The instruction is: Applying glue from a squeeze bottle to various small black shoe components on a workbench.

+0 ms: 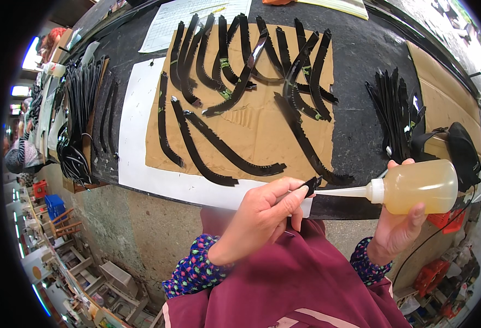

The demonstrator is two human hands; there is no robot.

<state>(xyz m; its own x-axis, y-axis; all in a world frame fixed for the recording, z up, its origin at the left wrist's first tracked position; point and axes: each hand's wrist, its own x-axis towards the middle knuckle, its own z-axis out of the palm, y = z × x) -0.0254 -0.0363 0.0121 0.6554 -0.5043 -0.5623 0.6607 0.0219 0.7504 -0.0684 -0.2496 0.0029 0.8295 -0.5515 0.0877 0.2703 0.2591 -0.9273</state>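
L hand (267, 212) pinched 1 thin black strip (312, 185), prob light/bendy, best held by its end; R hand (398, 227) gripped a translucent amber plastic bottle (420, 186), prob squishy, best held mid-body.

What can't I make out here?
All in the head view:
Black piece: partly hidden by the left hand.
Right hand: some of it is hidden behind the bottle.
Orange item: cut off by the top edge.
Gridded sheet: its marks are too small to read.
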